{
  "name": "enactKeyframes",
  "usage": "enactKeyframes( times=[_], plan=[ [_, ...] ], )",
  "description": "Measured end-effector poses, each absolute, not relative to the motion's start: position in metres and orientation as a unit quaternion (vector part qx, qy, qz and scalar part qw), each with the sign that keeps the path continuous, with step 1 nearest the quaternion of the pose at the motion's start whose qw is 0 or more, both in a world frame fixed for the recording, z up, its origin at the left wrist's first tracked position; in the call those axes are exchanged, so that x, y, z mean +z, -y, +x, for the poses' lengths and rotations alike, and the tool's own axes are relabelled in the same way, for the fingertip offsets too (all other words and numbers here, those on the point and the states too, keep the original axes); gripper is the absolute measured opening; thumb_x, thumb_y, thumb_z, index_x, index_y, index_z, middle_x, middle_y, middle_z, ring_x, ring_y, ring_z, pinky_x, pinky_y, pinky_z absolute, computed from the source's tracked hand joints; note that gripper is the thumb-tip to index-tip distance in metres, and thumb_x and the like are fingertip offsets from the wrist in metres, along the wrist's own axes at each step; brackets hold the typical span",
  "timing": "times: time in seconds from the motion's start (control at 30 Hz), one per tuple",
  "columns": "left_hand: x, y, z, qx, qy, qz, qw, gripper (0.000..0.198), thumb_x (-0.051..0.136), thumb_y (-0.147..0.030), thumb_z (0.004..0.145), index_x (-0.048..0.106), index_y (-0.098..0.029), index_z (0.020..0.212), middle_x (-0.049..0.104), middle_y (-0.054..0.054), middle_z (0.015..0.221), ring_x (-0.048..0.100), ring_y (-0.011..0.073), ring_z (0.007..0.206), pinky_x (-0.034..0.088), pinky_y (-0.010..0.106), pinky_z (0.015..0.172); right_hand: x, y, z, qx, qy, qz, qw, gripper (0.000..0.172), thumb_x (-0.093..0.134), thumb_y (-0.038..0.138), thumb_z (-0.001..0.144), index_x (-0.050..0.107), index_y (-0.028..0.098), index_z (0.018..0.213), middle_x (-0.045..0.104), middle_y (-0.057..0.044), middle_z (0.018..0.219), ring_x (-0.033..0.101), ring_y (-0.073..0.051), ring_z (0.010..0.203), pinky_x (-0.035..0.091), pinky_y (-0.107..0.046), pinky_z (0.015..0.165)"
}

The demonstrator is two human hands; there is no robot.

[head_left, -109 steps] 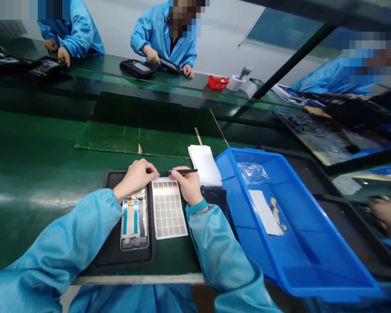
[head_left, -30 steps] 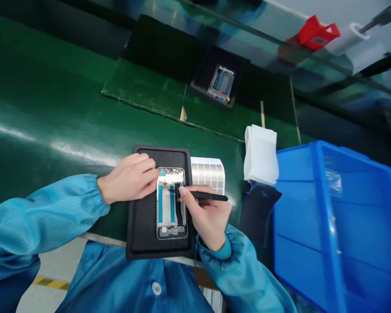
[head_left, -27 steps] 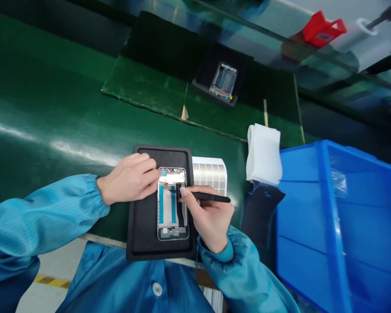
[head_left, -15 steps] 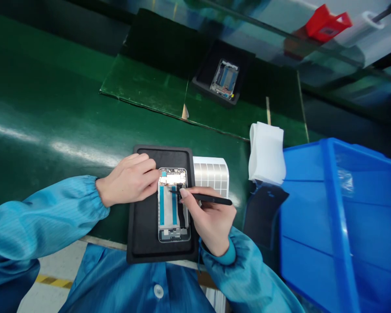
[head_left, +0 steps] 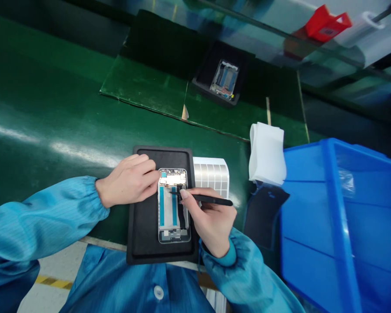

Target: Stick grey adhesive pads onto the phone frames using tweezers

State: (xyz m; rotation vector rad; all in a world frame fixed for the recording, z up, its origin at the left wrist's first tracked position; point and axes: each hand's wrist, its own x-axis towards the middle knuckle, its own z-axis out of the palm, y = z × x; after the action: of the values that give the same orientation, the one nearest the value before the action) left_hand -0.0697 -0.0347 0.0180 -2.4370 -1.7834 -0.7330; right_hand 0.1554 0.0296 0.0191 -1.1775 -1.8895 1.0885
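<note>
An opened phone (head_left: 168, 208), with its board and blue strips showing, lies in a black tray (head_left: 144, 234). My left hand (head_left: 130, 180) is closed, its curled fingertips at the phone's upper left edge; the fingertips are partly hidden. My right hand (head_left: 211, 217) grips black tweezers (head_left: 211, 199) between thumb and fingers. The tweezers point left across the phone, their tips over the bare metal area below the board. Whether the tips touch it I cannot tell. Just right of the tray, partly behind my right hand, is a sheet of silvery square labels (head_left: 211, 171).
A second black tray (head_left: 215, 93) with another opened phone (head_left: 226, 79) sits on the raised green shelf (head_left: 143, 95). To the right are folded white sheets (head_left: 266, 152), a dark sheet (head_left: 263, 213) and a large blue bin (head_left: 306, 208). A red holder (head_left: 327, 24) stands at the back.
Almost nothing has moved. Both hands, the tweezers and the phone keep their places, apart from a very slight shift of the whole view.
</note>
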Motion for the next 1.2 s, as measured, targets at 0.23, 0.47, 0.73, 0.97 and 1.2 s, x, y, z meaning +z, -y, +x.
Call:
enactKeyframes(
  times=[0.23, 0.47, 0.73, 0.97, 1.2],
  plan=[
    [0.0169, 0.0346, -0.07, -0.235, 0.575, -0.783, 0.015, 0.025, 0.049, -0.024, 0.097, 0.068, -0.017, 0.082, 0.057, 0.004, 0.075, 0.045, 0.0186, 0.072, 0.037, 0.033, 0.064, 0.0184, -0.029, 0.1559, 0.414, 0.722, -0.447, 0.329, 0.008, 0.081, 0.025, 0.08, 0.074, 0.021, 0.08, 0.073, 0.0, 0.073, 0.066, -0.014, 0.056, 0.052, -0.027, 0.05],
    [0.016, 0.0349, -0.0701, -0.235, 0.577, -0.782, 0.011, 0.025, 0.049, -0.024, 0.097, 0.068, -0.017, 0.082, 0.058, 0.004, 0.075, 0.046, 0.0184, 0.072, 0.038, 0.032, 0.065, 0.0198, -0.0302, 0.1549, 0.416, 0.72, -0.445, 0.332, 0.01, 0.08, 0.027, 0.081, 0.073, 0.02, 0.078, 0.072, -0.001, 0.069, 0.065, -0.015, 0.054, 0.051, -0.028, 0.049],
    [0.018, 0.034, -0.0699, -0.239, 0.575, -0.783, 0.016, 0.025, 0.049, -0.023, 0.097, 0.068, -0.017, 0.082, 0.057, 0.004, 0.074, 0.046, 0.0188, 0.071, 0.037, 0.033, 0.063, 0.02, -0.0301, 0.1568, 0.402, 0.733, -0.447, 0.319, 0.008, 0.08, 0.026, 0.081, 0.075, 0.021, 0.081, 0.073, -0.001, 0.071, 0.066, -0.015, 0.056, 0.051, -0.028, 0.05],
    [0.017, 0.0343, -0.0702, -0.239, 0.575, -0.783, 0.015, 0.023, 0.05, -0.023, 0.096, 0.068, -0.017, 0.083, 0.058, 0.004, 0.074, 0.046, 0.0185, 0.072, 0.038, 0.033, 0.064, 0.0206, -0.03, 0.1555, 0.402, 0.733, -0.442, 0.325, 0.008, 0.08, 0.025, 0.081, 0.074, 0.021, 0.081, 0.073, 0.0, 0.071, 0.065, -0.014, 0.055, 0.052, -0.027, 0.05],
    [0.0177, 0.0342, -0.0697, -0.238, 0.575, -0.783, 0.02, 0.025, 0.049, -0.024, 0.097, 0.067, -0.017, 0.082, 0.058, 0.004, 0.073, 0.046, 0.0182, 0.071, 0.037, 0.032, 0.064, 0.0214, -0.0302, 0.1556, 0.38, 0.747, -0.438, 0.324, 0.007, 0.08, 0.025, 0.081, 0.074, 0.021, 0.081, 0.072, 0.001, 0.07, 0.06, -0.012, 0.052, 0.049, -0.025, 0.048]
  ],
)
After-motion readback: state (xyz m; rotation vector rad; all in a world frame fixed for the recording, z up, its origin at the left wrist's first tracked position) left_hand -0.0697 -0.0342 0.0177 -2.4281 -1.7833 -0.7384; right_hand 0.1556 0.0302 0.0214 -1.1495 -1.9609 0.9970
